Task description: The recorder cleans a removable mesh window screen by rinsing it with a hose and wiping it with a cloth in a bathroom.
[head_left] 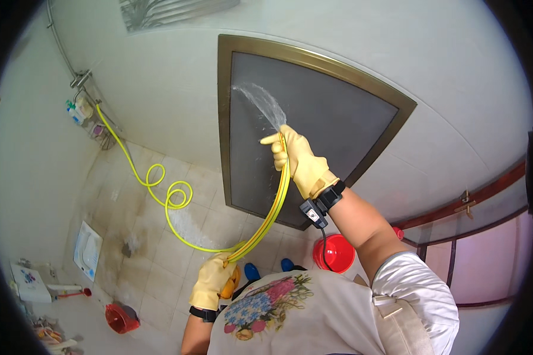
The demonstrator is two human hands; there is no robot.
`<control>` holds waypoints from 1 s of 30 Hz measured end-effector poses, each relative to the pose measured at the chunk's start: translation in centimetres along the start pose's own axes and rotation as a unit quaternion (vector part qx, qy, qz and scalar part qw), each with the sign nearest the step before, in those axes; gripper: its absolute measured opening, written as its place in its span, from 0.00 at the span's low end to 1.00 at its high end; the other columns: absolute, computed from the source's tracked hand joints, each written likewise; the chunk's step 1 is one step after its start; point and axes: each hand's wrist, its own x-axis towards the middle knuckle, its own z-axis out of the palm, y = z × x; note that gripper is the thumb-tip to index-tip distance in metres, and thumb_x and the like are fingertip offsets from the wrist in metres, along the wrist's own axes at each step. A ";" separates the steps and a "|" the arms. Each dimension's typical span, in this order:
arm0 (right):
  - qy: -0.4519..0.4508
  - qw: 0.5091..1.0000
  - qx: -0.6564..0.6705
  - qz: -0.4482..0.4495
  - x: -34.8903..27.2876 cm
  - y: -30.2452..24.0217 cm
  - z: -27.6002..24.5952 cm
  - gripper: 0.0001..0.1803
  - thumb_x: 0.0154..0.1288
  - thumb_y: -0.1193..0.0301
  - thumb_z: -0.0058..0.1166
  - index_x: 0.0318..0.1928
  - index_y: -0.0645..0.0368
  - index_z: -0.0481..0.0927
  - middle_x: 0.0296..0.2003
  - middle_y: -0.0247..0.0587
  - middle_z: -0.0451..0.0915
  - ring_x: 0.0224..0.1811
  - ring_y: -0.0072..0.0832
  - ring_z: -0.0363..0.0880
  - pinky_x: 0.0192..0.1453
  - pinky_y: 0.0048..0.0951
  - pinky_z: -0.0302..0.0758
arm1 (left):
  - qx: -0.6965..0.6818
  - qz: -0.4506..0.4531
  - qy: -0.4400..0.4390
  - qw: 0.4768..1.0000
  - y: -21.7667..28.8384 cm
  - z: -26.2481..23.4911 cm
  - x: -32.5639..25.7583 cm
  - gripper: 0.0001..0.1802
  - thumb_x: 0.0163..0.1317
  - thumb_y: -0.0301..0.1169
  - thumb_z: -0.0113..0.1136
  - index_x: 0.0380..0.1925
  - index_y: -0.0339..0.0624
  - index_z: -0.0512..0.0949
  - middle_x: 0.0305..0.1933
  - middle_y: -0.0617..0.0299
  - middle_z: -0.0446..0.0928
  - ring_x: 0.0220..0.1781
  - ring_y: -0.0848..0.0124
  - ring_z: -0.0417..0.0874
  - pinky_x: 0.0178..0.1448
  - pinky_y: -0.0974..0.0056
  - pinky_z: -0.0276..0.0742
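Hose [267,228] in the head view sits in your gloved right hand [296,157], your fingers curled firmly around it just behind its mouth, one finger sticking out to the left. Water [265,106] fans out ahead of that grip and slightly left, in front of the grey panel [337,121] with its bronze-coloured frame [222,118]. The panel lies ahead of and around your right hand, so that hand is clearly nearer; its long axis is hard to judge through the fisheye bend.

From your right grip the hose, more than one strand thick, bows back and left to your left hand [212,281], which seems wrapped around it; how tightly, you cannot tell. Beyond, a single yellow-green strand loops away to the left across the tiled floor [154,231], rising near the shower mixer [80,78].

Behind your right grip stands a red bucket [320,254]. Pale wall [450,118] stretches right of the panel, and the tiles left of your grips look wet and stained.
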 end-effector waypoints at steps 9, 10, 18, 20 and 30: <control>0.070 0.981 0.080 -0.163 -5.0 -3.9 -3.4 0.32 0.81 0.51 0.33 0.40 0.67 0.83 0.18 0.27 0.65 0.12 0.17 0.52 0.16 0.22 0.56 | 0.010 0.114 0.004 0.993 3.9 -1.7 3.3 0.16 0.65 0.35 0.64 0.50 0.41 0.84 0.49 0.47 0.84 0.50 0.52 0.86 0.54 0.58 0.79; 0.088 0.976 0.105 -0.169 -5.7 -3.9 -4.7 0.32 0.81 0.51 0.34 0.40 0.67 0.82 0.17 0.27 0.64 0.12 0.17 0.52 0.16 0.22 0.56 | 0.009 0.125 -0.005 0.992 3.7 -1.4 3.9 0.16 0.65 0.36 0.63 0.50 0.41 0.84 0.50 0.48 0.84 0.52 0.51 0.85 0.56 0.57 0.79; 0.221 0.914 0.217 -0.263 -10.9 -3.0 -13.1 0.30 0.80 0.52 0.33 0.45 0.67 0.81 0.17 0.25 0.64 0.12 0.16 0.52 0.17 0.22 0.56 | 0.045 0.210 -0.082 0.973 7.7 -0.7 6.4 0.15 0.66 0.36 0.59 0.49 0.43 0.84 0.48 0.52 0.85 0.51 0.51 0.84 0.55 0.55 0.79; 0.237 0.904 0.235 -0.269 -11.9 -2.9 -14.0 0.29 0.80 0.53 0.33 0.45 0.66 0.82 0.17 0.25 0.64 0.12 0.16 0.52 0.16 0.21 0.56 | 0.046 0.222 -0.099 0.969 8.5 -0.6 6.5 0.15 0.66 0.36 0.58 0.49 0.43 0.84 0.47 0.52 0.84 0.50 0.52 0.84 0.54 0.55 0.79; 0.199 0.937 0.183 -0.222 -10.3 -1.9 -11.3 0.31 0.81 0.51 0.34 0.42 0.64 0.83 0.17 0.24 0.65 0.13 0.16 0.54 0.17 0.21 0.58 | 0.033 0.168 -0.163 0.972 5.5 0.1 6.6 0.16 0.66 0.35 0.59 0.51 0.42 0.83 0.48 0.48 0.84 0.50 0.50 0.84 0.54 0.56 0.79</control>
